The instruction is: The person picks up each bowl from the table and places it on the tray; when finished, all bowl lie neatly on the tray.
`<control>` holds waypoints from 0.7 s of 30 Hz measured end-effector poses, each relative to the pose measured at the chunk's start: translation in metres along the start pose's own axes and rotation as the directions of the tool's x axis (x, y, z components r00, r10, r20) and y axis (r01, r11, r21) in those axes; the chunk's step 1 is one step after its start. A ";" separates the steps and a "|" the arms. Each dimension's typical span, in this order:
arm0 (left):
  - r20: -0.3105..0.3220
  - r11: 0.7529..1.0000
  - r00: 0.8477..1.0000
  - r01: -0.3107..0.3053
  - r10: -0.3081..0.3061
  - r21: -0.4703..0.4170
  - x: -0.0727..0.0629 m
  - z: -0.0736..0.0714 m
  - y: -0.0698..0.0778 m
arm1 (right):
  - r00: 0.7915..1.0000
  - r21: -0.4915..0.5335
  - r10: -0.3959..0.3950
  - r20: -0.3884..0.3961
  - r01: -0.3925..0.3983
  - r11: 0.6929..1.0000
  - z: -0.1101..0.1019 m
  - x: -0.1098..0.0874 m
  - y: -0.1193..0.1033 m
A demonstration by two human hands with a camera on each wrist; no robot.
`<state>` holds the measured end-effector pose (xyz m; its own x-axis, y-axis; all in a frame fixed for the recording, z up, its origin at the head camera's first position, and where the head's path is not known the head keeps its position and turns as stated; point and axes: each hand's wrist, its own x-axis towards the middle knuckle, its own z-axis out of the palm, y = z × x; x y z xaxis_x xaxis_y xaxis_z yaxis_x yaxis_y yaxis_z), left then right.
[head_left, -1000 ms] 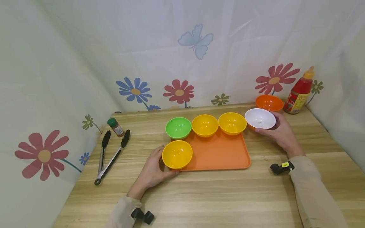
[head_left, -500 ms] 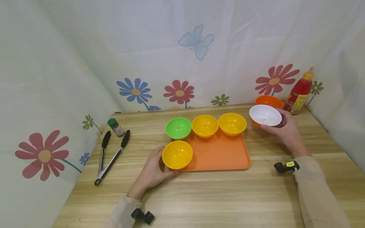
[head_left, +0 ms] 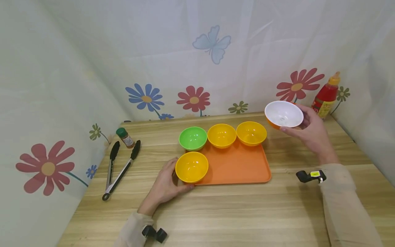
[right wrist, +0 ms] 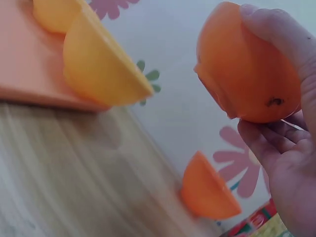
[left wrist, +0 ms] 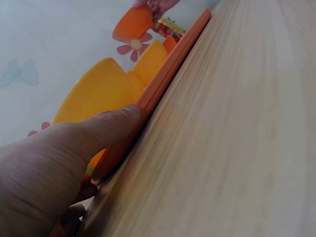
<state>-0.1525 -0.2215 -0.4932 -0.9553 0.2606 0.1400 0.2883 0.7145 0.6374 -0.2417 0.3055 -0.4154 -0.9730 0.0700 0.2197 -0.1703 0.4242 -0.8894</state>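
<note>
My right hand [head_left: 313,133] grips a bowl [head_left: 284,114], white inside and orange outside, raised above the table at the back right. Its thumb and fingers pinch the bowl's wall in the right wrist view. My left hand [head_left: 165,185] holds the left front corner of an orange tray [head_left: 239,168], thumb along the front edge. Right beside that hand is a yellow bowl [head_left: 192,167] on the tray's corner. Along the tray's back edge stand a green bowl [head_left: 193,138] and two more yellow bowls, one in the middle [head_left: 222,136] and one at right [head_left: 251,133].
An orange bowl [right wrist: 207,190] stands on the table near the back wall, mostly hidden behind the raised bowl in the head view. A red sauce bottle [head_left: 325,96] is at the back right. Tongs [head_left: 123,173] and a green-capped spice jar [head_left: 125,138] lie at the left.
My right hand has moved right, then up and back, with the white-lined bowl, which now covers most of the orange bowl behind. My left hand stays at the tray's corner.
</note>
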 end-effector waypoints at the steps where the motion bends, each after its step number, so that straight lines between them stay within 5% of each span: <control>1: -0.001 1.000 1.000 0.001 -0.001 0.001 0.000 0.000 0.000 | 1.000 -0.005 -0.007 0.001 0.007 1.000 0.001 -0.001 -0.004; 10: -0.003 1.000 1.000 -0.003 0.003 0.014 -0.001 -0.002 -0.001 | 0.997 0.007 -0.058 0.046 0.058 0.998 0.015 -0.005 -0.035; 21: -0.004 1.000 1.000 -0.013 0.013 0.004 0.000 -0.001 -0.001 | 0.973 0.151 -0.174 0.153 0.151 0.977 0.046 -0.018 -0.058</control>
<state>-0.1527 -0.2232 -0.4932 -0.9518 0.2668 0.1511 0.3005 0.7140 0.6324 -0.2212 0.2378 -0.3869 -0.9409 -0.1437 0.3068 -0.3364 0.2888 -0.8963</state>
